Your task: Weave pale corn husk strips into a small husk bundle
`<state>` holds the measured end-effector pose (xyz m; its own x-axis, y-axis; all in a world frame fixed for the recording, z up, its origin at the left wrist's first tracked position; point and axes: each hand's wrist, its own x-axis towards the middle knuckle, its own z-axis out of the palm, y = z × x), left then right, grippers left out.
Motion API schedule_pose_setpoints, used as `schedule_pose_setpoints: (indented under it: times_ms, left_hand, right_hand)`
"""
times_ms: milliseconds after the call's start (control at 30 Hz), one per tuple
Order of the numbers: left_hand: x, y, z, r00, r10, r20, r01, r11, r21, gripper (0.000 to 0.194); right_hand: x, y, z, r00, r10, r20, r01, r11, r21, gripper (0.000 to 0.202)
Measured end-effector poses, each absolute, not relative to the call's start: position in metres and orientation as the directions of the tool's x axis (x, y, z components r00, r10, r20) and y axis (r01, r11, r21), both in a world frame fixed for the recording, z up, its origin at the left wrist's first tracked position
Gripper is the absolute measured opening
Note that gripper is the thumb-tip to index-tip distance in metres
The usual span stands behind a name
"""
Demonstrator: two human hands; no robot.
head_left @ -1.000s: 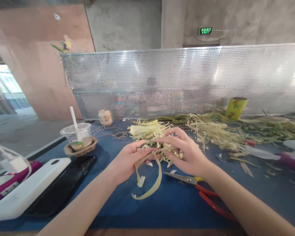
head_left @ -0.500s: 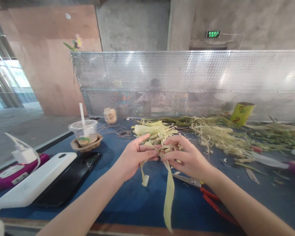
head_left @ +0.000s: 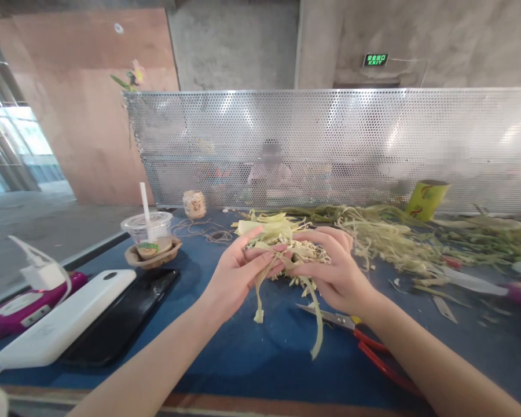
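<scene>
Pale green husk strips [head_left: 316, 324] cross between my two hands, their loose ends hanging over the blue table. My left hand [head_left: 237, 275] pinches a strip between thumb and fingers. On the other side, my right hand [head_left: 338, 269] is curled round the same strips and a knotted, woven husk piece [head_left: 310, 252], partly hidden by the fingers. Just behind the hands lies a bundle of flat yellow-green husks [head_left: 269, 225]. Red-handled scissors [head_left: 384, 365] rest on the table by my right forearm, blades pointing left.
Left: a lidded cup [head_left: 146, 229] with straw, a black phone [head_left: 121, 321], a white power bank [head_left: 65, 318] and a purple power strip [head_left: 30, 304]. Right: shredded husks [head_left: 386, 240] and a yellow-green tin [head_left: 428, 200]. A perforated metal screen [head_left: 234, 145] stands behind; a person is visible through it.
My right hand has turned and closed further round the husk piece, and more of its woven part shows. The long hanging strip has swung right and hangs less far down.
</scene>
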<state>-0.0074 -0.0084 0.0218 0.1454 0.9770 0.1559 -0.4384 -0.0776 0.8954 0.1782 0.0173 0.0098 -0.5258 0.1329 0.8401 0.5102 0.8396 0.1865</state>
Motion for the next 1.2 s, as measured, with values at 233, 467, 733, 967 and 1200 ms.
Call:
schedule_pose_setpoints:
  times_ms: [233,467,733,967,1200]
  left_hand:
    - [0.002,-0.009,0.018,0.078,0.987,0.142,-0.436,-0.095,0.895,0.072]
    - [-0.001,-0.004,0.015,-0.062,0.983,0.172,-0.425,-0.182,0.887,0.070]
    - [-0.003,-0.004,0.015,-0.060,0.971,0.233,-0.328,-0.240,0.914,0.075]
    - [0.000,-0.005,0.013,-0.021,0.976,0.216,-0.324,-0.211,0.922,0.087]
    - [-0.001,-0.008,0.019,-0.057,0.974,0.218,-0.281,-0.225,0.933,0.091]
  right_hand:
    - [0.154,0.006,-0.003,-0.623,-0.079,0.778,0.577,0.626,0.525,0.015]
    - [0.154,0.005,0.001,-0.475,0.122,0.871,0.501,0.852,0.154,0.011]
    - [0.155,0.017,0.001,-0.170,0.919,0.355,0.055,0.369,-0.928,0.019]
    - [0.151,0.011,0.007,-0.211,0.947,0.243,-0.064,0.234,-0.970,0.021]
    - [0.147,0.008,0.004,-0.236,0.954,0.186,-0.216,0.135,-0.967,0.024]
